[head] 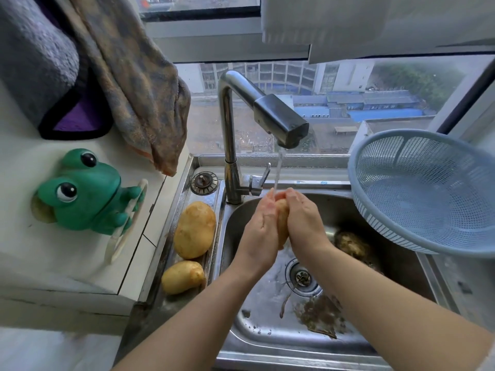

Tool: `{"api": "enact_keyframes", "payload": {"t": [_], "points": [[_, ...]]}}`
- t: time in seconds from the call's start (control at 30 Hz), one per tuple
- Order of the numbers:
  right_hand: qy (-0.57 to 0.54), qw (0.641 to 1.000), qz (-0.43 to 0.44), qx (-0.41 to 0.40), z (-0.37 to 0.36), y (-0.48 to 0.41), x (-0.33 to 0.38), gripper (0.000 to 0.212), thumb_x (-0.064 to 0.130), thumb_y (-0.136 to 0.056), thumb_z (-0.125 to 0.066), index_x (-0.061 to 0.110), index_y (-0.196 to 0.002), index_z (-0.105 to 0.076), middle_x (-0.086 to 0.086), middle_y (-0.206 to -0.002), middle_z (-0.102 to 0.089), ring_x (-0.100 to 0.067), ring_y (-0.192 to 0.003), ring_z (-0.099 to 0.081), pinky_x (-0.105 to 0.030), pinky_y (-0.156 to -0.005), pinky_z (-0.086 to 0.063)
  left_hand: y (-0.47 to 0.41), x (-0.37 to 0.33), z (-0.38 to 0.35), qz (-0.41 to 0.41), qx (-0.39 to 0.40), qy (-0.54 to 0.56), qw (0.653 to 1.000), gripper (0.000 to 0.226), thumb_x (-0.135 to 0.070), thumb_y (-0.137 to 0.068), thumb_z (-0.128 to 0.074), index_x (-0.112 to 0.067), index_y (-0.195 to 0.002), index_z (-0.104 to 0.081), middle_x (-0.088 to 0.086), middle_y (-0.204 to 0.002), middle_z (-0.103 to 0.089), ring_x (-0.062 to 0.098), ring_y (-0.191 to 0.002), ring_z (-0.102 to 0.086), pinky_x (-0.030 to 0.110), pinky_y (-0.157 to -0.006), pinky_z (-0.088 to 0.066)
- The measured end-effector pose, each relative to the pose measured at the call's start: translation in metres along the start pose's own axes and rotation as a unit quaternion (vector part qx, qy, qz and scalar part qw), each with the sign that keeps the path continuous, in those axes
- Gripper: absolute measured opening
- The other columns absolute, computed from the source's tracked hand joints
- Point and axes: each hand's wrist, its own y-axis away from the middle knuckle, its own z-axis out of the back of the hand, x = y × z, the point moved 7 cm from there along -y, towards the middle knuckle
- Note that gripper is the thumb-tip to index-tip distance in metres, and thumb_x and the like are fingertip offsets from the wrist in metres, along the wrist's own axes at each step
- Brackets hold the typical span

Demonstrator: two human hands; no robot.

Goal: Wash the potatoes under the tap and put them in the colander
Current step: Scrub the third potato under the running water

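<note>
Both hands clasp 1 potato (282, 218) between them: the left hand (261, 228) curls round its left side and the right hand (302, 220) round its right side, fingertips meeting at the top. A thin stream from the tap (281, 121) lands right where the fingers meet. The potato is held above the basin of the steel sink (267, 341). 2 pale potatoes (194, 230) lie on the sink's left ledge, the larger farther away. 1 muddy potato (351, 245) lies in the basin, just right of the right wrist. Brown grit sits near the drain (301, 277). A blue colander (428, 194) rests tilted at the sink's right. A green frog (85, 191) sits on the white surface to the left.
</note>
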Motion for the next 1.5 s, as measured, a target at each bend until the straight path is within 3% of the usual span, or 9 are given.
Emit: {"api": "enact_keyframes", "payload": {"t": [0.1, 0.3, 0.4, 0.5, 0.7, 1.03, 1.2, 1.37, 1.5], "points": [[-0.079, 0.993, -0.086, 0.019, -0.003, -0.006, -0.003, 0.036, 0.023, -0.103, -0.040, 0.009, -0.083, -0.067, -0.016, -0.090, -0.067, -0.026, -0.088, -0.063, -0.044, -0.087, -0.053, 0.000, 0.007, -0.002, 0.028, 0.023, 0.011, 0.999, 0.058, -0.046, -0.097, -0.033, -0.027, -0.151, -0.029, -0.007, -0.150, -0.038, 0.013, -0.138, -0.038, 0.051, -0.112, -0.036], [-0.047, 0.997, -0.033, 0.059, -0.001, -0.003, -0.008, 0.028, 0.024, -0.099, -0.050, 0.014, -0.079, -0.067, -0.011, -0.081, -0.067, -0.028, -0.084, -0.064, -0.043, -0.081, -0.056, 0.013, 0.010, -0.011, 0.000, 0.077, -0.073, 0.994, 0.079, -0.047, -0.081, -0.043, -0.036, -0.153, -0.013, 0.002, -0.154, -0.033, 0.019, -0.141, -0.034, 0.048, -0.114, -0.033], [0.042, 0.992, 0.019, 0.118, -0.004, 0.007, -0.005, 0.009, 0.024, -0.098, -0.052, 0.018, -0.097, -0.059, -0.008, -0.090, -0.064, -0.017, -0.076, -0.064, -0.025, -0.057, -0.053, 0.010, 0.015, -0.006, 0.050, 0.097, -0.035, 0.993, 0.079, -0.036, -0.090, -0.044, -0.029, -0.156, -0.001, 0.008, -0.133, -0.052, 0.016, -0.110, -0.058, 0.035, -0.093, -0.049], [0.080, 0.982, 0.007, 0.174, -0.002, 0.009, -0.008, 0.007, 0.025, -0.095, -0.056, 0.025, -0.102, -0.055, -0.010, -0.105, -0.061, -0.018, -0.091, -0.064, -0.029, -0.068, -0.055, 0.012, 0.017, -0.001, 0.087, 0.143, 0.024, 0.986, 0.071, -0.025, -0.100, -0.045, -0.025, -0.155, -0.001, 0.007, -0.115, -0.057, 0.011, -0.087, -0.058, 0.025, -0.072, -0.048], [-0.082, 0.957, -0.088, 0.263, 0.004, 0.006, -0.001, 0.043, 0.023, -0.081, -0.056, 0.007, -0.121, -0.058, -0.014, -0.116, -0.061, -0.023, -0.104, -0.059, -0.034, -0.087, -0.053, 0.009, 0.018, 0.006, 0.112, 0.183, 0.115, 0.970, 0.078, -0.035, -0.084, -0.054, -0.027, -0.153, -0.019, 0.007, -0.139, -0.047, 0.018, -0.109, -0.058, 0.026, -0.074, -0.050], [-0.034, 0.993, -0.062, 0.092, -0.003, -0.001, -0.005, 0.016, 0.025, -0.098, -0.052, 0.014, -0.099, -0.062, -0.010, -0.100, -0.065, -0.025, -0.097, -0.062, -0.037, -0.080, -0.054, 0.008, 0.010, 0.001, 0.039, 0.144, -0.012, 0.989, 0.058, -0.029, -0.103, -0.038, -0.028, -0.154, -0.010, -0.004, -0.144, -0.039, 0.014, -0.121, -0.053, 0.023, -0.078, -0.052], [0.111, 0.976, 0.025, 0.185, -0.006, -0.002, 0.002, 0.024, 0.034, -0.092, -0.061, 0.023, -0.113, -0.060, -0.009, -0.113, -0.064, -0.026, -0.110, -0.062, -0.046, -0.093, -0.053, 0.006, 0.015, 0.010, 0.070, 0.112, 0.092, 0.987, 0.049, -0.030, -0.102, -0.037, -0.030, -0.149, -0.023, -0.010, -0.121, -0.058, 0.015, -0.107, -0.062, 0.023, -0.067, -0.049], [0.120, 0.959, 0.024, 0.257, 0.001, -0.002, 0.013, 0.026, 0.040, -0.073, -0.068, 0.034, -0.098, -0.072, -0.010, -0.109, -0.069, -0.030, -0.103, -0.067, -0.050, -0.090, -0.055, 0.007, 0.021, 0.012, 0.084, 0.115, 0.091, 0.986, 0.060, -0.037, -0.101, -0.038, -0.029, -0.154, -0.011, -0.002, -0.137, -0.051, 0.018, -0.116, -0.059, 0.023, -0.069, -0.050], [0.061, 0.979, 0.047, 0.189, 0.004, -0.008, 0.022, 0.012, 0.019, -0.085, -0.067, 0.015, -0.095, -0.073, -0.013, -0.097, -0.073, -0.027, -0.091, -0.070, -0.043, -0.081, -0.059, 0.007, 0.006, 0.008, 0.034, 0.107, 0.025, 0.993, 0.058, -0.032, -0.103, -0.037, -0.029, -0.154, -0.010, -0.025, -0.126, -0.045, -0.010, -0.108, -0.053, 0.018, -0.086, -0.048]]}}
